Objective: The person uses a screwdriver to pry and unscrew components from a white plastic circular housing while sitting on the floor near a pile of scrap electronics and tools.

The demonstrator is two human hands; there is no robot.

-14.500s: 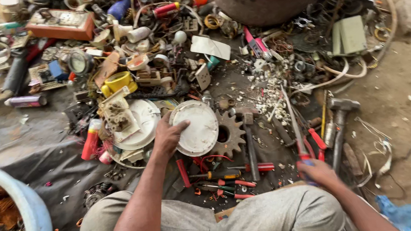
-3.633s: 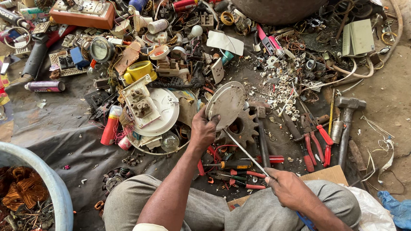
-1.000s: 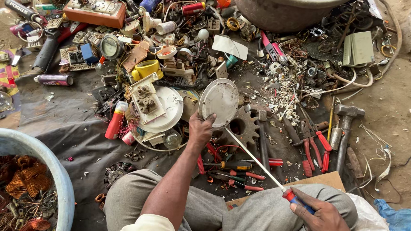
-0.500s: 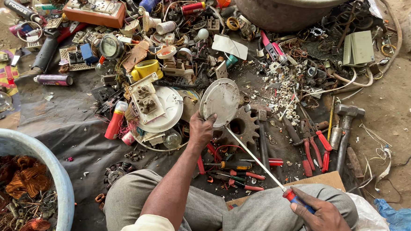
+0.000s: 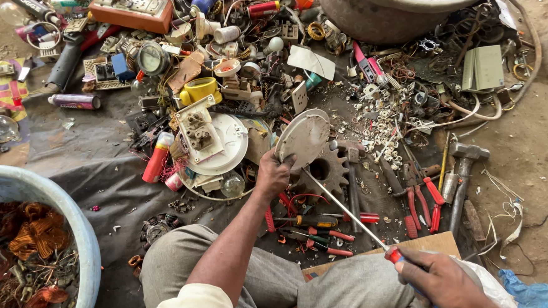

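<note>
Blue tub [image 5: 85, 245] holds copper coils [image 5: 37, 232]; left hand [image 5: 272, 173] grips disc [image 5: 302, 138]

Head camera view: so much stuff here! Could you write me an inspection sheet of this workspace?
Surface: dark ground sheet over bare dirt.
Job's things: round grey metal disc tilted on edge over a toothed steel gear; long red-handled screwdriver, tip at the disc.
Clutter: white round fixture, yellow tape roll, red-handled pliers, steel hammer.
Hands: left hand grips the disc; right hand grips the screwdriver.
Cables: copper wire in a blue tub.
Surroundings: large grey basin.
</note>
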